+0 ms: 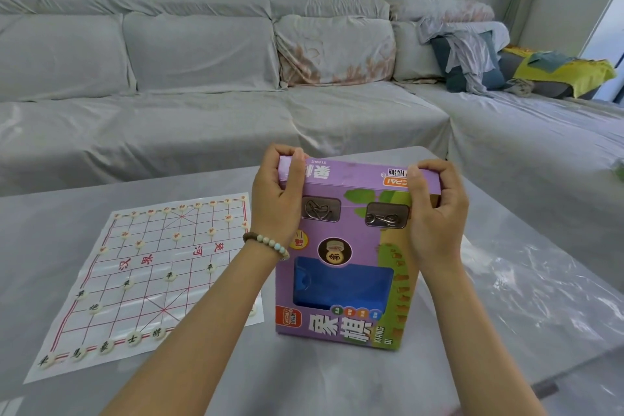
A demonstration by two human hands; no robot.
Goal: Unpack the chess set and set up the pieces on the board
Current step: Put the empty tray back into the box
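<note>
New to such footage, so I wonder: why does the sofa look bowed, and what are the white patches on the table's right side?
Head view: the wide-angle lens bows the sofa; the white patches are glare on crinkled plastic film over the table; light is soft, shadows faint; the purple box looks sharp.
</note>
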